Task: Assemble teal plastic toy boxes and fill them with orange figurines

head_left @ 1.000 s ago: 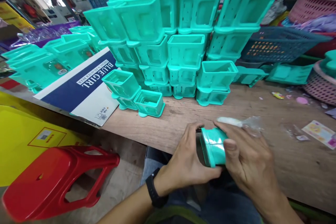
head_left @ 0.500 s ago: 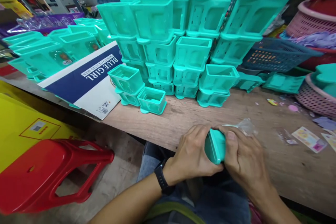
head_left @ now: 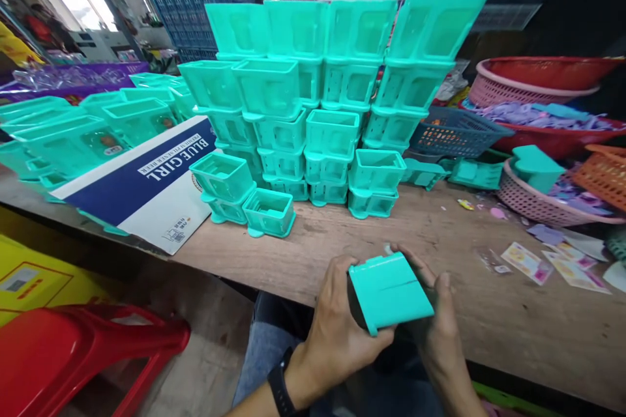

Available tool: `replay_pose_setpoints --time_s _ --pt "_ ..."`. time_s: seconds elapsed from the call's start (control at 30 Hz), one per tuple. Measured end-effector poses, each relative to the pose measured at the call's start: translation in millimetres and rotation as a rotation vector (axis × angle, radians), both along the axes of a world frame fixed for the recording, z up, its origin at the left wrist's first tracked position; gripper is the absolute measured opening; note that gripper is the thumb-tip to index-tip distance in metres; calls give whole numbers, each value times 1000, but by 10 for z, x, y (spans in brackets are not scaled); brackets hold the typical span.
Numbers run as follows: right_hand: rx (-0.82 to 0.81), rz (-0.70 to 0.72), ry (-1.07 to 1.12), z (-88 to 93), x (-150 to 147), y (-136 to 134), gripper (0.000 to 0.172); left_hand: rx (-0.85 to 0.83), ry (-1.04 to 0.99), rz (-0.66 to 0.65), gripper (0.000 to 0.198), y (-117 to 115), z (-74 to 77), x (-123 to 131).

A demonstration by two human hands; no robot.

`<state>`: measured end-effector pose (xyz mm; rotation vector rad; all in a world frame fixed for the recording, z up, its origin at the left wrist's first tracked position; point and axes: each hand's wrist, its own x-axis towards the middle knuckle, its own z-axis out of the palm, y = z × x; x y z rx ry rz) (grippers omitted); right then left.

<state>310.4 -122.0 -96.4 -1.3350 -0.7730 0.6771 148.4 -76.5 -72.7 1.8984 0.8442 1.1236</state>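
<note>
Both hands grip one turquoise plastic box point(head_left: 390, 291) over the near edge of the wooden table point(head_left: 533, 319). Its flat side faces up toward me. My left hand point(head_left: 337, 332) wraps its left side, with a black watch on the wrist. My right hand point(head_left: 437, 326) holds the right side, fingers curled behind it. Beyond the hands rises a tall stack of matching turquoise boxes point(head_left: 323, 98), with two loose ones point(head_left: 268, 212) at its left foot.
A blue and white "BLUE GIRL" carton point(head_left: 141, 182) lies at the left beside more turquoise boxes point(head_left: 73, 137). Pink point(head_left: 533, 205), red point(head_left: 548, 71), orange and blue baskets point(head_left: 454, 133) crowd the right. Stickers point(head_left: 528, 262) lie on the table. A red stool point(head_left: 88, 352) stands below left.
The box has been turned and lifted so its flat face shows; the clear plastic bag by my right fingers is gone from sight. The view has tilted upward.
</note>
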Motion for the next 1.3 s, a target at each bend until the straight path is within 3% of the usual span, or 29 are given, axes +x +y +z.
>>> replay_pose_setpoints --time_s 0.13,0.23,0.37,0.57,0.73,0.87,1.1,1.3 --pt "15 7 -245 125 -97 -52 62 63 36 -92 81 8 87 -22" --pt "25 -16 -498 307 -151 -57 58 47 193 -160 70 75 240 -51" --pt "47 66 -744 504 -217 -17 56 48 330 -196 62 141 353 -60" --pt "101 34 -943 593 -331 48 43 -83 105 -239 52 88 244 -79" --pt "95 25 -1039 578 -395 116 45 -116 66 -172 45 81 167 -119" --pt "-2 82 -1115 627 -438 161 50 -127 44 -188 53 112 142 -146" --pt "-39 34 -1279 640 -573 120 52 -25 56 -175 25 106 115 -165" --pt "-78 -88 -1402 645 -651 179 50 36 -1 -165 23 138 116 -174"
